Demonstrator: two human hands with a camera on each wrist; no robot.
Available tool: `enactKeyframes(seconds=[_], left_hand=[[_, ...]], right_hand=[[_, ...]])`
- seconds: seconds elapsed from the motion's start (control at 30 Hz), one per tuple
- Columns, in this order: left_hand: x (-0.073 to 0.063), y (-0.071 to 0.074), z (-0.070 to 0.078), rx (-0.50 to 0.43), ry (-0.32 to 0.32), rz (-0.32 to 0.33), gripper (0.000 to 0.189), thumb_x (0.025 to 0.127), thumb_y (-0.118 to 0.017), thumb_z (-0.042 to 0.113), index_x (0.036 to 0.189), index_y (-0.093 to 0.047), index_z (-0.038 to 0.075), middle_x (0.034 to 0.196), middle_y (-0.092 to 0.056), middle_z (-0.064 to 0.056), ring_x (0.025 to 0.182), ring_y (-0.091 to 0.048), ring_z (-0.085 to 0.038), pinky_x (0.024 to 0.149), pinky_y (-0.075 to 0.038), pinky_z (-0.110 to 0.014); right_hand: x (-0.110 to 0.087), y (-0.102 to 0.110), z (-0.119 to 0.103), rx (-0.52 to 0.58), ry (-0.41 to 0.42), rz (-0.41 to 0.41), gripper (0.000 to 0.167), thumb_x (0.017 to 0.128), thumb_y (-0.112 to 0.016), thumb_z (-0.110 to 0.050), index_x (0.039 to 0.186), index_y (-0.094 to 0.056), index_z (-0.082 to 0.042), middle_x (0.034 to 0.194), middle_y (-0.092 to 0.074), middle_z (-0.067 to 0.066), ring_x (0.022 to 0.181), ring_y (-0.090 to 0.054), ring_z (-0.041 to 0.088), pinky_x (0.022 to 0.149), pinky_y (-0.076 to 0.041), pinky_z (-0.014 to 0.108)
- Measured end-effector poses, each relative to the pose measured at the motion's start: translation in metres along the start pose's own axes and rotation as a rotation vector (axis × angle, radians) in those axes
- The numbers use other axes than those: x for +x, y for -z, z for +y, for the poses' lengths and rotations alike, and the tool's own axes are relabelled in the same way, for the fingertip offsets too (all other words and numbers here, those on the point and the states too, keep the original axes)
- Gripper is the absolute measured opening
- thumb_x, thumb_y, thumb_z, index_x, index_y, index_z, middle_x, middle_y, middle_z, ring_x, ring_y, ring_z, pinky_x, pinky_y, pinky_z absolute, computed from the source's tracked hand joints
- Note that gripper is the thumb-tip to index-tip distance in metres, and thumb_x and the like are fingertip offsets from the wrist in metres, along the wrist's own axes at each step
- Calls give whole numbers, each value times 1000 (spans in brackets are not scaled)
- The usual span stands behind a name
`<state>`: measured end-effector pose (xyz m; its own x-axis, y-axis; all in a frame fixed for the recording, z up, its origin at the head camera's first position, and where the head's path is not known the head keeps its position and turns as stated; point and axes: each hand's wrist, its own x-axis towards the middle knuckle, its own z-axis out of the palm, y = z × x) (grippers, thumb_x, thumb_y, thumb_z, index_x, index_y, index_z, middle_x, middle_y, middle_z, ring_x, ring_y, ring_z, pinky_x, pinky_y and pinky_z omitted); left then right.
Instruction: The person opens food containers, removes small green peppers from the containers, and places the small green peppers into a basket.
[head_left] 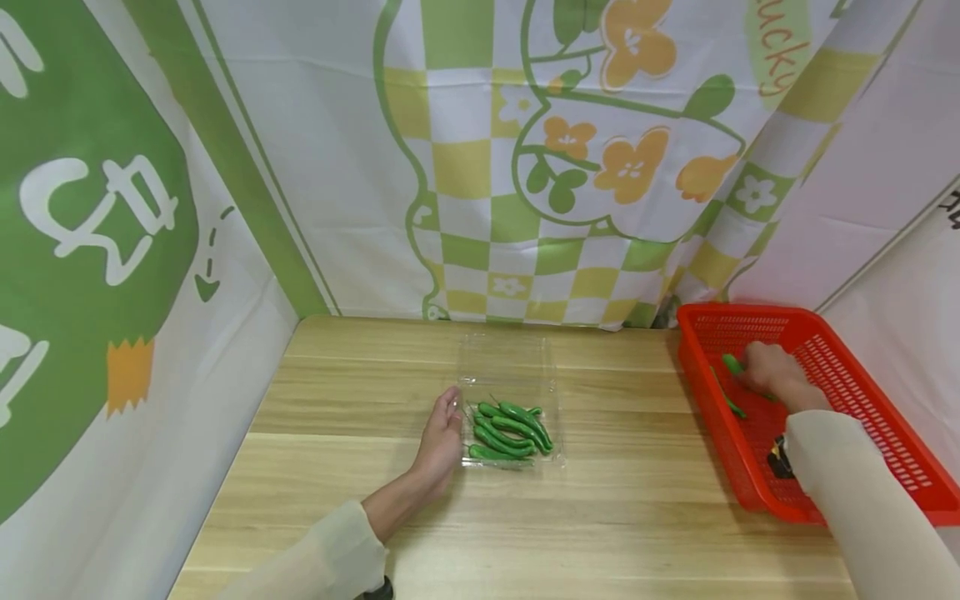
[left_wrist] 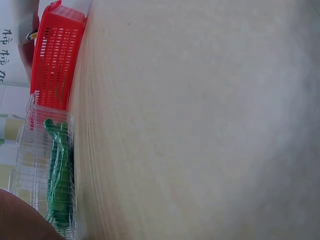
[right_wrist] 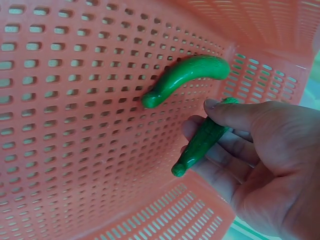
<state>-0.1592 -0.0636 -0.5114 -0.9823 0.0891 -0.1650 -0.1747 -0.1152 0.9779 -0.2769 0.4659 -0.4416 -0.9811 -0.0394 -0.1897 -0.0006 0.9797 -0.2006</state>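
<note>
A clear plastic clamshell box [head_left: 558,433] stands on the table with its lid tipped back, holding several green chili peppers [head_left: 510,429]. My left hand [head_left: 438,442] rests against the box's left side; its fingertips are partly hidden at the wall. Inside the red basket [head_left: 716,433] on the right, my right hand [head_left: 776,375] pinches a green chili pepper [right_wrist: 202,142] between thumb and fingers. A second, curved chili pepper [right_wrist: 187,75] lies on the basket floor close to that hand.
The wooden table [head_left: 337,400] runs beneath the box and basket. A printed curtain [head_left: 480,208] hangs behind the table, and a green and white cloth [head_left: 90,250] lines the left side. The basket's raised rim [head_left: 885,383] surrounds the right hand.
</note>
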Motion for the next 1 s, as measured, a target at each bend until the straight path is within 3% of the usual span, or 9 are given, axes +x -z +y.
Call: enactKeyframes(seconds=[0.37, 1.0], left_hand=[[0, 0, 0, 1, 5, 4, 57, 112, -26, 4, 167, -12, 1, 176, -9, -22, 162, -6, -44, 133, -6, -57], [1, 0, 0, 2, 6, 6, 57, 112, -26, 3, 167, -12, 0, 176, -9, -23, 162, -6, -43, 133, -6, -56]], right_hand=[[2, -8, -1, 29, 21, -113, 34, 82, -75, -15, 62, -47, -19, 62, -39, -5, 60, -44, 17, 52, -35, 29], [-1, -10, -6, 35, 5, -132, 36, 87, -70, -16, 62, -44, -20, 60, -35, -6, 57, -41, 15, 53, -34, 28]])
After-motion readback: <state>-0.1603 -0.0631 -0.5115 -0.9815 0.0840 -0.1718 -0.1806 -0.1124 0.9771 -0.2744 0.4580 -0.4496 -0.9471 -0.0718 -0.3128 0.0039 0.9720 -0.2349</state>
